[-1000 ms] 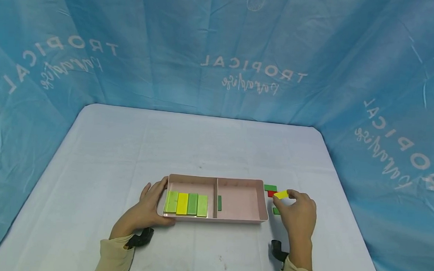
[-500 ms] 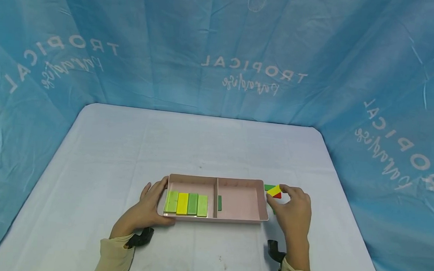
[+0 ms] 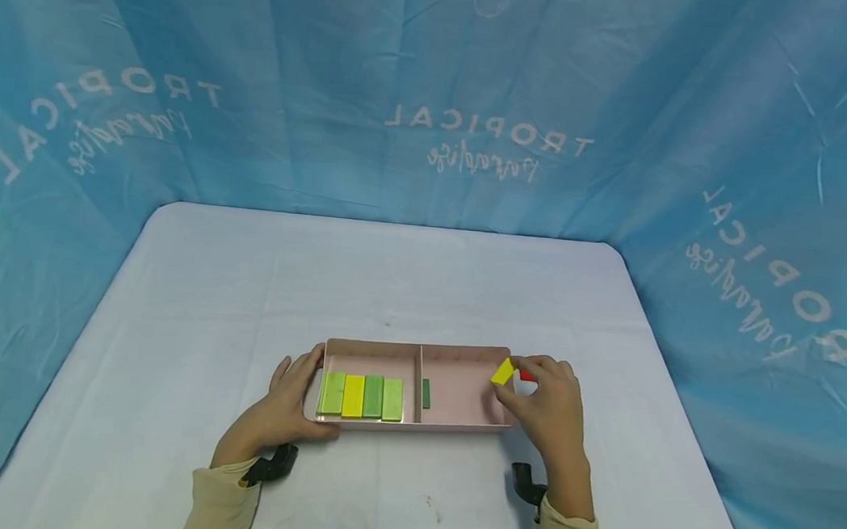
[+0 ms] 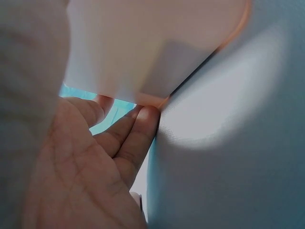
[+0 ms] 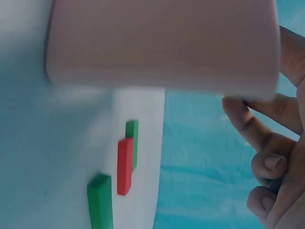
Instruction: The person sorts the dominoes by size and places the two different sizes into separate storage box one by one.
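Observation:
My left hand (image 3: 279, 413) grips the left end of a pink two-compartment box (image 3: 463, 384), its thumb along the front edge and fingers on the left wall. The left wrist view shows those fingertips against the box's side (image 4: 124, 52). Over the box's right end, my right hand (image 3: 549, 406) pinches a small yellow block (image 3: 503, 372) between thumb and fingers, tilted. In the right wrist view, the box's end wall (image 5: 162, 43) hides that block. A row of several blocks, light green (image 3: 331, 393), yellow (image 3: 353, 396) and green (image 3: 372, 396), lies in the left compartment.
A narrow green block (image 3: 426, 393) stands against the divider, inside the right compartment. Outside the box's right end, a red block (image 5: 125, 164) and two green blocks, one nearer (image 5: 100, 202) and one behind (image 5: 134, 143), rest on the white tablecloth (image 3: 393, 279).
My right hand has moved left with the yellow block, from beside the box to over its right end. My left hand keeps its grip on the box.

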`<state>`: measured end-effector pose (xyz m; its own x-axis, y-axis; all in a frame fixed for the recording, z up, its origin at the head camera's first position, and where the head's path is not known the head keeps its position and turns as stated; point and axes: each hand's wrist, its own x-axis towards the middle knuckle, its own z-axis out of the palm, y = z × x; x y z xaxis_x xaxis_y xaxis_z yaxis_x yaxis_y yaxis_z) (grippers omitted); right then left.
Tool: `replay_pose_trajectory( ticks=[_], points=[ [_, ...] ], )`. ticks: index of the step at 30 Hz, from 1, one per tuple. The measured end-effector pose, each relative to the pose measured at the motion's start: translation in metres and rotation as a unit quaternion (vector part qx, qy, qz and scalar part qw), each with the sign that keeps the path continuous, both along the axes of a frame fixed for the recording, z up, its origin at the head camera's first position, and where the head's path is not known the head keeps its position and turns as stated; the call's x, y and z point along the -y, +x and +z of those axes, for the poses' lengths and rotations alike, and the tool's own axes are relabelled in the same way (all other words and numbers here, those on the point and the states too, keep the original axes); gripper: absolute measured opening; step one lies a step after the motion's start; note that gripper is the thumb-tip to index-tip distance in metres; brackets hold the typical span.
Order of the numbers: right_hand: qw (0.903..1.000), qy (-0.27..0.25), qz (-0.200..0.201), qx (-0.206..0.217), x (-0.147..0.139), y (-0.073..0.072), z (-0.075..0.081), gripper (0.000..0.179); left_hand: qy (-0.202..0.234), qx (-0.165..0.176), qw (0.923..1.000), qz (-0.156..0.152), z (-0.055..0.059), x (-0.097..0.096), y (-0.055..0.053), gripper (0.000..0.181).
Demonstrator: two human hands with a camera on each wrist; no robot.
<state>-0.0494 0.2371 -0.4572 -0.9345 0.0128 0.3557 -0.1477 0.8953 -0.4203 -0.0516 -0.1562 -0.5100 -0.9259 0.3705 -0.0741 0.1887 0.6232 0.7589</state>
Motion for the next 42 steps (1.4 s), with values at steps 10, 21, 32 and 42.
replay_pose_trajectory(
  ticks=[10,21,32,42],
  points=[
    [0.9944,0.063,0.081,-0.024,0.020,-0.008,-0.008,0.043,0.000,0.000,1.0000,-0.003,0.001,0.000,0.001,0.131],
    [0.9814,0.089,0.154,0.073,0.040,-0.017,-0.011,0.043,0.001,0.010,0.9999,-0.004,0.000,0.000,0.000,0.131],
    [0.9635,0.113,0.194,0.145,0.057,-0.031,-0.009,0.034,0.003,0.011,0.9999,-0.003,0.003,-0.002,-0.002,0.130],
    [0.9551,0.126,0.207,0.170,0.064,-0.037,-0.015,0.039,0.007,0.020,0.9998,0.000,0.005,-0.002,-0.001,0.129]
  ],
)
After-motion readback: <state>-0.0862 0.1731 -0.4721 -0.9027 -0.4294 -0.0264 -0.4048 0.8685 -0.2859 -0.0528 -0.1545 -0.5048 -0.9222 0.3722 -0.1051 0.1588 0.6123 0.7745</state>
